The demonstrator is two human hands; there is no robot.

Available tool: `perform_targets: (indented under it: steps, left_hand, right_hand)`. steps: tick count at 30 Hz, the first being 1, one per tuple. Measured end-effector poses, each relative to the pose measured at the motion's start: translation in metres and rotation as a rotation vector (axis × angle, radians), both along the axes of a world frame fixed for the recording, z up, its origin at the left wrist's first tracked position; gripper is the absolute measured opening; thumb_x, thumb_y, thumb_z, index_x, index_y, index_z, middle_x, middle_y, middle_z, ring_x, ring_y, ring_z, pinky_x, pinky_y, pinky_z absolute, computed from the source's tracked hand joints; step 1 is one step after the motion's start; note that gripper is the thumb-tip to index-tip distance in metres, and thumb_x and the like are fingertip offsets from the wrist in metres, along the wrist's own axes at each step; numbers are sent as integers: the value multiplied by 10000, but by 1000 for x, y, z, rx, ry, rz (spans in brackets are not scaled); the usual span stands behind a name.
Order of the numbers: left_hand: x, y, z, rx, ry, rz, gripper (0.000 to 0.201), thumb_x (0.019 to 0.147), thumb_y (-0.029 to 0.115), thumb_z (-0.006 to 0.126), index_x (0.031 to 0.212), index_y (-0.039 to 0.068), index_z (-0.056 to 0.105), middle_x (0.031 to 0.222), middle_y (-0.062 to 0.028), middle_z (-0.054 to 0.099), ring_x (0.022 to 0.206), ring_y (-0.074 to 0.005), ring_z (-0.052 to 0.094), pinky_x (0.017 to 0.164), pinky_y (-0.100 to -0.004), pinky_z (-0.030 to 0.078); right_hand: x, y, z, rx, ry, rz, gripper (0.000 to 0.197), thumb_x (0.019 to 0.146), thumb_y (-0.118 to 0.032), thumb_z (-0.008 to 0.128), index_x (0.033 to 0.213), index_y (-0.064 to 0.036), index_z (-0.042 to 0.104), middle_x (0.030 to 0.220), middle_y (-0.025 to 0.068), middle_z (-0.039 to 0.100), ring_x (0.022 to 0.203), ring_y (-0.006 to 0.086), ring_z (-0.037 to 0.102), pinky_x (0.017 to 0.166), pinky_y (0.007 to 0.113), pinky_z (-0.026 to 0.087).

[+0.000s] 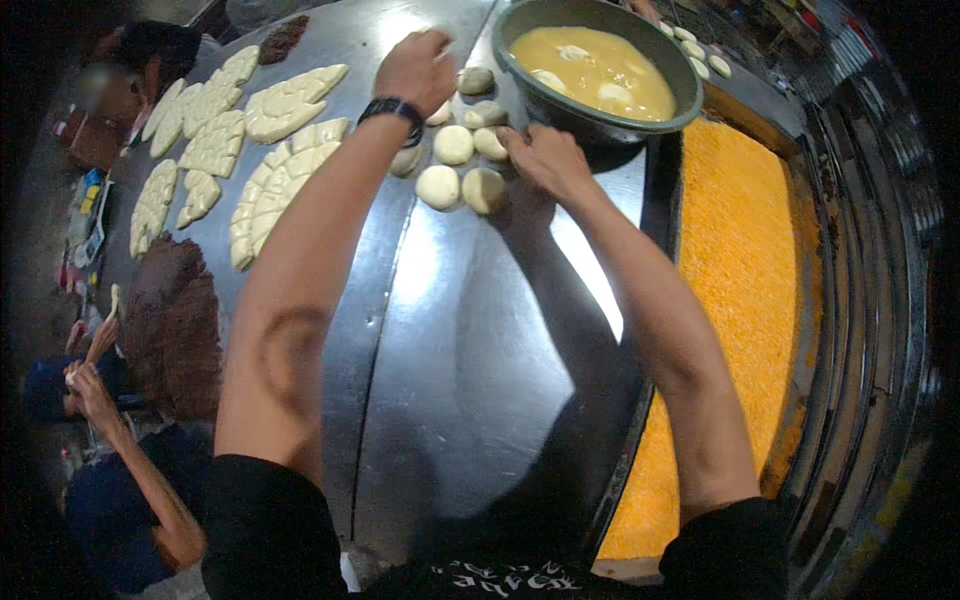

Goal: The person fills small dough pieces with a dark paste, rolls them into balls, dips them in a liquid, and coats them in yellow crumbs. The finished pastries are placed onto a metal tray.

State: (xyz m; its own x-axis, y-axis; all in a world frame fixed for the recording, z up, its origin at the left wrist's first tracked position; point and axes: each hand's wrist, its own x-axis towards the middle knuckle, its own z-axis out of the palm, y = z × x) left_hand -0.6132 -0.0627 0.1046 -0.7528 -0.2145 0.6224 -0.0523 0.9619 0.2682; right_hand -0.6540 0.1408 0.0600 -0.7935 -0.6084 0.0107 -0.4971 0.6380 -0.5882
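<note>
My left hand (415, 72), with a dark band on its wrist, is over the far edge of a group of pale, round dough balls (454, 145). Its fingers curl inward; whatever they may hold is hidden. On the group's right side, the fingertips of my right hand (548, 160) close at the edge of one dough ball (490, 143). Several balls lie close together on the metal table (470, 330), some in shadow. Just beyond my right hand stands a grey-green basin (688, 110) of yellow liquid (590, 75), with pale pieces floating in it.
Cut dough slabs (262, 215) and a brown crumbly heap (170, 310) lie on the left. A tray of orange-yellow crumbs (740, 260) runs along the right, with more dough balls (690, 48) beyond it. Other people's hands (90, 390) work at the left edge.
</note>
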Motion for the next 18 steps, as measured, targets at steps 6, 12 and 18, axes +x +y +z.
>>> perform_targets:
  steps: [6, 12, 18]
  left_hand:
    - [80, -42, -60, 188, -764, 533, 538, 882, 510, 411, 1101, 61, 614, 1197, -189, 529, 1125, -367, 499, 955, -447, 408]
    - [86, -14, -84, 489, -281, 255, 389, 715, 350, 696, 869, 18, 567, 819, -159, 618, 781, -340, 592, 728, -393, 475]
    - [82, 1, -16, 789, -7, -262, 301, 730, 123, 724, 936, 27, 527, 822, -69, 587, 795, -128, 589, 696, -277, 500]
  right_hand:
    - [40, -50, -1, -2, -107, -392, 592, 818, -481, 549, 1075, 50, 598, 1129, 286, 547, 1047, 421, 558, 893, 440, 460]
    - [61, -51, -38, -362, 201, -273, 364, 750, -203, 646, 991, -16, 446, 969, 226, 541, 902, 415, 558, 776, 486, 455]
    - [28, -2, 52, -580, 338, 176, 293, 722, -206, 696, 940, -52, 576, 878, 151, 588, 796, 315, 606, 710, 435, 485]
